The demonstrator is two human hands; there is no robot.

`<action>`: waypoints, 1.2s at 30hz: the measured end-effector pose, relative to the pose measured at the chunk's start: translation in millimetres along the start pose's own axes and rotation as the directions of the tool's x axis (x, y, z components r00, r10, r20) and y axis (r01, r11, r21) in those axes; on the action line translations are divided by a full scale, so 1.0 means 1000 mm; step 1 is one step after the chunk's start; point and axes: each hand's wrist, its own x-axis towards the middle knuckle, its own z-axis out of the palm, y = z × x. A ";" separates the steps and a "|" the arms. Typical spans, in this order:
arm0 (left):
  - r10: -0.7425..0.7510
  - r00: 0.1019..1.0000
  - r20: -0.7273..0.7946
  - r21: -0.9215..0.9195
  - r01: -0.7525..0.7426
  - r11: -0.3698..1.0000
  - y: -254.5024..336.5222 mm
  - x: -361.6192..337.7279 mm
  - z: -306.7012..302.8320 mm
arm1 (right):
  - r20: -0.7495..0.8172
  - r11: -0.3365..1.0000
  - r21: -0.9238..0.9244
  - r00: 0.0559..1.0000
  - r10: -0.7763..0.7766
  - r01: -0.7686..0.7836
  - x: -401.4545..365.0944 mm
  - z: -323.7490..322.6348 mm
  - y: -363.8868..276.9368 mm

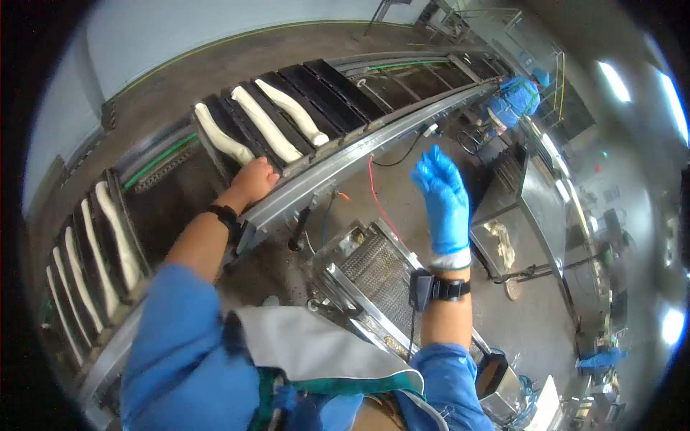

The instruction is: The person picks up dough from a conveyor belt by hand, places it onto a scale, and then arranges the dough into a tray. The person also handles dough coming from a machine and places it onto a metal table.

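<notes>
My left hand, bare with a dark wristband, is at the near end of a long pale dough strip in a black tray. Its fingers are curled closed against the tray edge, and what they hold, if anything, is hidden. Two more dough strips, a straight one and a bent one, lie in the neighbouring black trays. Away from the conveyor, my right hand is raised in a blue glove, fingers loosely bent and apart from the thumb, with nothing visible in it.
A metal conveyor runs from lower left to upper right. More dough strips lie in trays at the left. Below stands a metal mesh-topped frame. A co-worker in blue is farther off, near a steel bin.
</notes>
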 end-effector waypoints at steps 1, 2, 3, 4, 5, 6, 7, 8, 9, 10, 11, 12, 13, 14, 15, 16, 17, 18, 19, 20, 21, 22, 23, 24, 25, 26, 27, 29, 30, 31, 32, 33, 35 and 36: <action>0.006 1.000 0.007 0.011 -0.006 1.000 -0.003 0.002 0.001 | -0.051 0.998 -0.056 0.998 0.024 -0.027 -0.013 -0.017 0.008; 0.000 0.999 0.033 0.032 -0.001 0.999 -0.007 0.003 0.003 | -0.114 0.983 -0.156 0.990 0.083 -0.100 -0.028 -0.041 0.020; -0.031 0.999 0.042 0.039 0.030 0.999 -0.007 0.003 0.005 | -0.183 0.952 -0.247 0.974 0.135 -0.178 -0.046 -0.069 0.033; -0.056 0.997 0.048 0.047 0.054 0.997 -0.005 0.005 0.005 | -0.242 0.926 -0.288 0.954 0.176 -0.244 -0.069 -0.096 0.048; -0.081 0.995 0.054 0.056 0.078 0.995 -0.003 0.006 0.005 | -0.304 0.894 -0.322 0.929 0.214 -0.311 -0.094 -0.125 0.063; -0.045 0.998 0.043 0.078 0.042 0.996 -0.005 0.007 0.007 | -0.373 0.785 -0.461 0.893 0.251 -0.413 -0.122 -0.156 0.077; -0.029 0.999 0.026 0.088 0.027 0.996 -0.011 0.008 0.011 | -0.448 0.645 -0.570 0.851 0.274 -0.508 -0.152 -0.187 0.092; -0.014 1.000 0.010 0.098 0.013 0.995 -0.016 0.010 0.016 | -0.462 0.538 -0.689 0.866 0.191 -0.486 -0.185 -0.219 0.110; 0.002 1.000 -0.006 0.109 -0.002 0.994 -0.015 0.014 0.020 | -0.462 0.411 -0.785 0.880 0.108 -0.463 -0.216 -0.243 0.117; -0.069 0.996 0.050 0.102 0.063 0.993 -0.002 0.016 0.012 | -0.584 0.354 -0.713 0.792 0.177 -0.605 -0.236 -0.251 0.110; -0.059 0.998 0.020 0.124 0.056 0.991 0.003 0.018 0.013 | -0.692 0.289 -0.620 0.682 0.238 -0.730 -0.256 -0.260 0.103; -0.049 0.999 -0.011 0.146 0.050 0.988 0.003 0.018 0.016 | -0.717 0.253 -0.620 0.667 0.202 -0.743 -0.279 -0.279 0.104; -0.037 0.998 -0.041 0.167 0.044 0.985 0.003 0.019 0.018 | -0.740 0.216 -0.618 0.652 0.165 -0.756 -0.304 -0.305 0.110; -0.041 0.999 -0.029 0.184 0.046 0.982 0.001 0.020 0.021 | -0.756 0.130 -0.637 0.649 0.088 -0.760 -0.335 -0.341 0.122; -0.060 0.998 -0.033 0.193 0.065 0.979 0.005 0.020 0.020 | -0.764 0.042 -0.645 0.646 0.010 -0.763 -0.358 -0.370 0.129; -0.079 0.996 -0.036 0.203 0.085 0.976 0.010 0.019 0.017 | -0.784 -0.018 -0.620 0.620 0.025 -0.784 -0.366 -0.378 0.117; -0.098 0.994 -0.040 0.212 0.104 0.972 0.015 0.018 0.014 | -0.804 -0.077 -0.594 0.593 0.038 -0.801 -0.377 -0.382 0.106; -0.131 0.991 -0.012 0.236 0.130 0.963 0.015 0.017 0.011 | -0.772 -0.223 -0.618 0.636 -0.013 -0.754 -0.384 -0.378 0.091; -0.144 0.990 -0.014 0.242 0.143 0.960 0.014 0.012 0.010 | -0.727 -0.371 -0.623 0.684 -0.050 -0.689 -0.384 -0.371 0.074; -0.157 0.987 -0.016 0.248 0.156 0.956 0.012 0.005 0.009 | -0.844 -0.166 -0.508 0.527 -0.104 -0.845 -0.401 -0.391 0.080; -0.170 0.985 -0.018 0.254 0.169 0.952 0.013 -0.001 0.008 | -0.851 -0.254 -0.472 0.512 -0.118 -0.844 -0.410 -0.395 0.076; -0.150 0.988 -0.043 0.241 0.156 0.958 0.016 -0.008 0.003 | -0.857 -0.339 -0.432 0.497 -0.133 -0.836 -0.417 -0.399 0.073; -0.160 0.985 -0.061 0.227 0.170 0.959 0.012 -0.013 0.002 | -0.862 -0.421 -0.387 0.484 -0.150 -0.820 -0.424 -0.403 0.070; -0.171 0.982 -0.079 0.213 0.184 0.960 0.004 -0.017 0.002 | -0.897 -0.451 -0.354 0.434 -0.085 -0.819 -0.428 -0.406 0.066; -0.181 0.979 -0.098 0.198 0.197 0.960 0.005 -0.020 -0.001 | -0.914 -0.521 -0.339 0.406 -0.016 -0.784 -0.427 -0.401 0.059; -0.158 0.985 -0.072 0.252 0.172 0.952 0.005 -0.023 -0.008 | -0.927 -0.586 -0.328 0.370 0.050 -0.741 -0.427 -0.393 0.051; -0.161 0.984 -0.081 0.243 0.176 0.954 0.005 -0.027 -0.012 | -0.938 -0.648 -0.320 0.329 0.113 -0.691 -0.424 -0.383 0.041; -0.167 0.981 -0.100 0.226 0.186 0.956 0.001 -0.038 -0.020 | -0.908 -0.728 -0.356 0.400 0.122 -0.586 -0.420 -0.370 0.034; -0.182 0.972 -0.146 0.194 0.209 0.959 0.006 -0.044 -0.026 | -0.883 -0.741 -0.355 0.465 0.065 -0.570 -0.426 -0.370 0.039; -0.188 0.973 -0.136 0.201 0.213 0.956 0.009 -0.050 -0.033 | -0.850 -0.754 -0.351 0.527 0.008 -0.555 -0.429 -0.371 0.041; -0.194 0.973 -0.126 0.207 0.217 0.954 0.012 -0.054 -0.041 | -0.865 -0.733 -0.355 0.501 0.023 -0.580 -0.430 -0.371 0.040; -0.200 0.973 -0.117 0.214 0.222 0.951 0.013 -0.058 -0.045 | -0.879 -0.711 -0.358 0.476 0.038 -0.605 -0.430 -0.371 0.034; -0.241 0.967 -0.085 0.245 0.255 0.935 0.010 -0.071 -0.049 | -0.886 -0.694 -0.375 0.458 0.073 -0.614 -0.427 -0.363 0.018; -0.281 0.958 -0.059 0.247 0.287 0.925 0.012 -0.078 -0.053 | -0.881 -0.699 -0.390 0.464 0.093 -0.600 -0.422 -0.353 0.004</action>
